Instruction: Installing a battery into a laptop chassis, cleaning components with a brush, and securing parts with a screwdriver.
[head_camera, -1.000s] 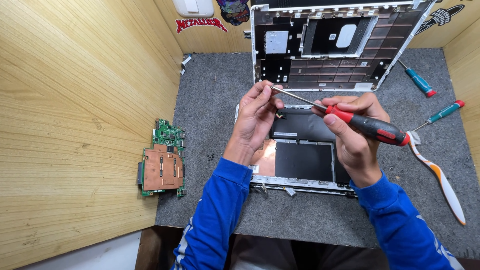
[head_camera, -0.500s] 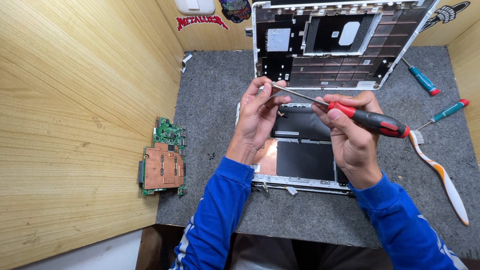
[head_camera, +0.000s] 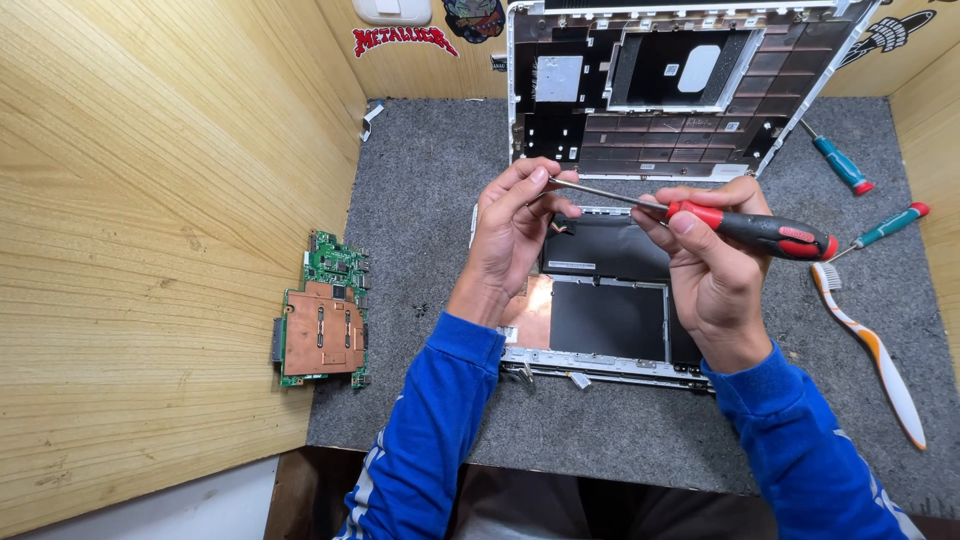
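Head view: opened laptop chassis (head_camera: 640, 100) lies beneath both hands. Right hand (head_camera: 715, 270) clasps a red-and-black screwdriver (head_camera: 750, 230) by its handle. Left hand (head_camera: 515, 225) pinches the shaft tip, directly above the battery (head_camera: 600, 255).

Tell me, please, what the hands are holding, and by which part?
The right hand grips a screwdriver by its red-and-black handle; the left hand pinches its metal tip.

Your screwdriver (head_camera: 750, 232) has a red and black handle and a silver shaft. Your sleeves (head_camera: 430, 430) are bright blue. The mat (head_camera: 420, 190) is speckled grey. The circuit board (head_camera: 325, 312) is green with a copper plate. The toothbrush (head_camera: 870, 350) is white and orange.
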